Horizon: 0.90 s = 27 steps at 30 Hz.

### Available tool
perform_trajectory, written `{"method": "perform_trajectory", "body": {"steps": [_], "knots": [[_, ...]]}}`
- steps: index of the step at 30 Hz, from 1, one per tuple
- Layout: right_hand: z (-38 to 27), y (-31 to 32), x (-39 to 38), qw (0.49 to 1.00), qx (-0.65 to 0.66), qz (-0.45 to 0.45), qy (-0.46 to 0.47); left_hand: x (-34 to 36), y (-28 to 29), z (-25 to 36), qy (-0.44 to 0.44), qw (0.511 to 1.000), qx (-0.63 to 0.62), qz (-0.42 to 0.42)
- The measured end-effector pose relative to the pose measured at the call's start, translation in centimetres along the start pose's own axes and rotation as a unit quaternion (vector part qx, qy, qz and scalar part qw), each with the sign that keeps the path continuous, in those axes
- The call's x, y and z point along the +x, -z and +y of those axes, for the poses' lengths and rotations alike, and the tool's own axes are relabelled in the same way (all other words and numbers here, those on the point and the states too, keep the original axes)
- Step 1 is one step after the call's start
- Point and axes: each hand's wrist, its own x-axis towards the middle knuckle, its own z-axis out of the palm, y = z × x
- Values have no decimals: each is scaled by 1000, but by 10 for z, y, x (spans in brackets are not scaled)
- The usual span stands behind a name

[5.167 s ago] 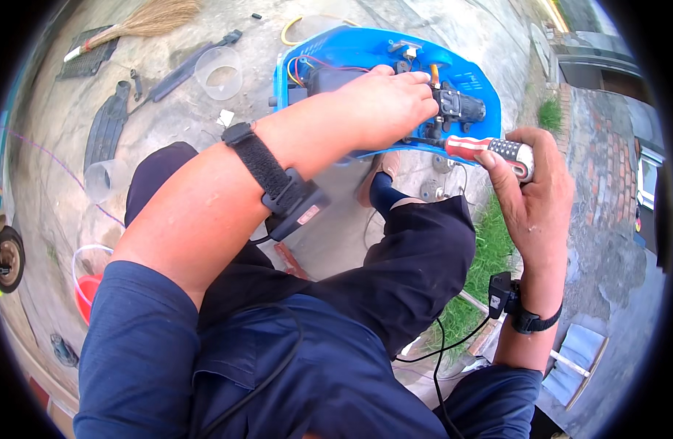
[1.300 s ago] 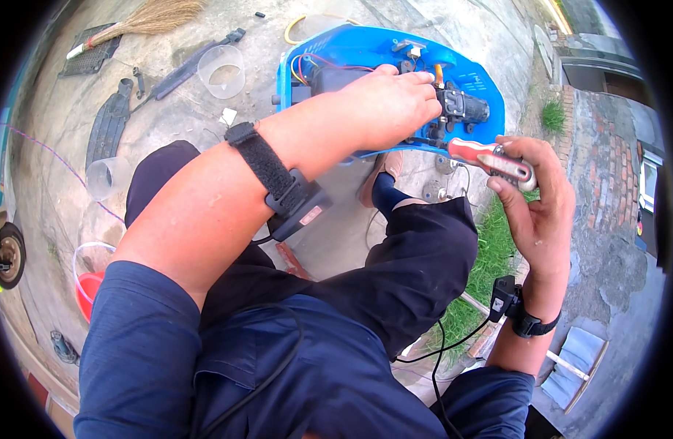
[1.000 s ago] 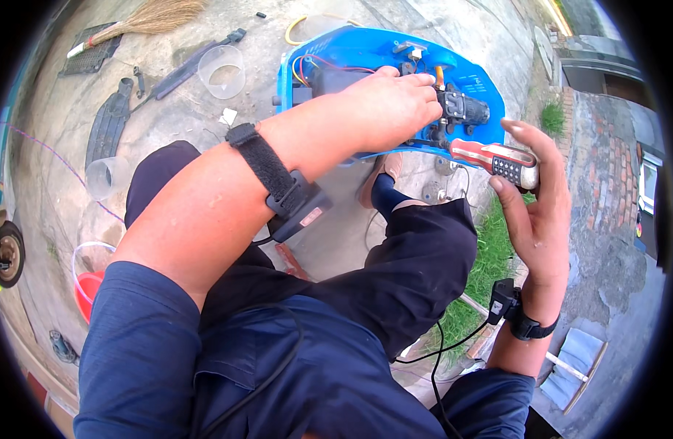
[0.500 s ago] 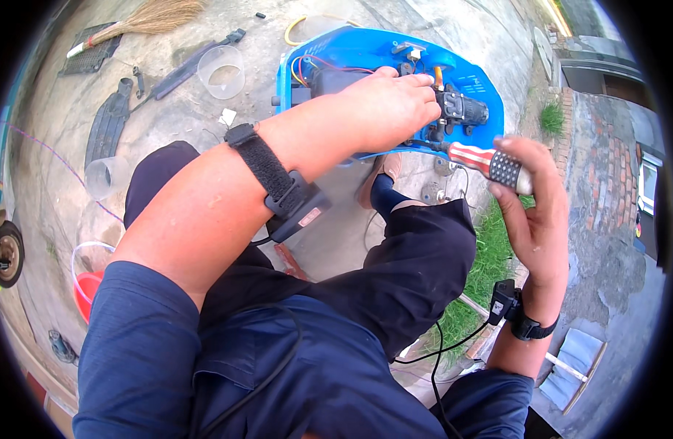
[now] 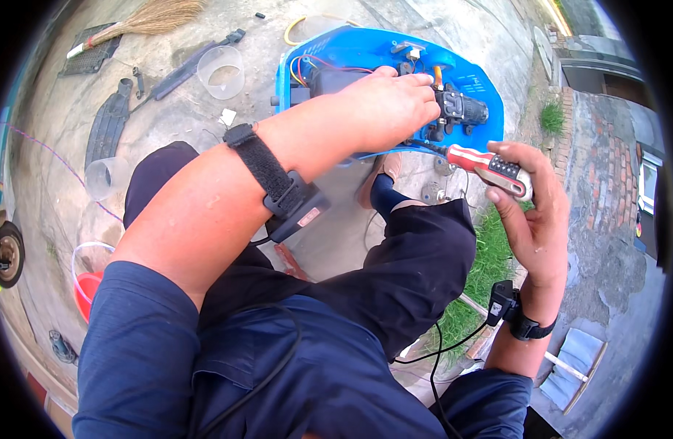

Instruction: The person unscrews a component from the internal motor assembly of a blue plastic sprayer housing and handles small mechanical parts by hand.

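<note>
A blue plastic housing point(image 5: 490, 95), open at the top, holds a black motor pump point(image 5: 464, 110) with fittings and thin wires. My left hand point(image 5: 395, 106) reaches across into it and grips the pump's near end; its palm side and part of the fingers are hidden. In my right hand point(image 5: 530, 197), thumb and fingers pinch the handle end of a screwdriver point(image 5: 479, 162) with a red, white and dark handle. The screwdriver's shaft points left into the housing's near edge, below the pump. Its tip is hidden near my left hand.
On the concrete at left lie a straw broom point(image 5: 157, 16), a clear round container point(image 5: 221, 72), a dark strap-like piece point(image 5: 109, 121) and a red bucket point(image 5: 87, 293). Grass point(image 5: 461, 314) and a brick wall edge run along the right. Cables hang from my wrist devices.
The screwdriver handle has turned about its own length, so a different side faces up. My right fingers have shifted slightly with it; my left hand holds its place.
</note>
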Motion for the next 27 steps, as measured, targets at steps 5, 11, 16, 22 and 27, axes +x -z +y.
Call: {"method": "perform_trajectory", "body": {"steps": [5, 11, 16, 22, 27], "knots": [[11, 3, -4, 999, 38, 8, -13, 1, -6, -4, -14, 1000, -9, 18], [15, 1, -8, 994, 84, 44, -49, -7, 2, -8, 26, 994, 17, 106], [11, 6, -3, 981, 154, 114, -23, -22, 44, 0, 186, 976, 80, -83], [29, -20, -14, 931, 291, 168, -142, -22, 41, 0, 198, 971, 84, -106], [52, -65, -12, 902, 327, 183, -215, -22, 39, -3, 208, 969, 82, -102]]}}
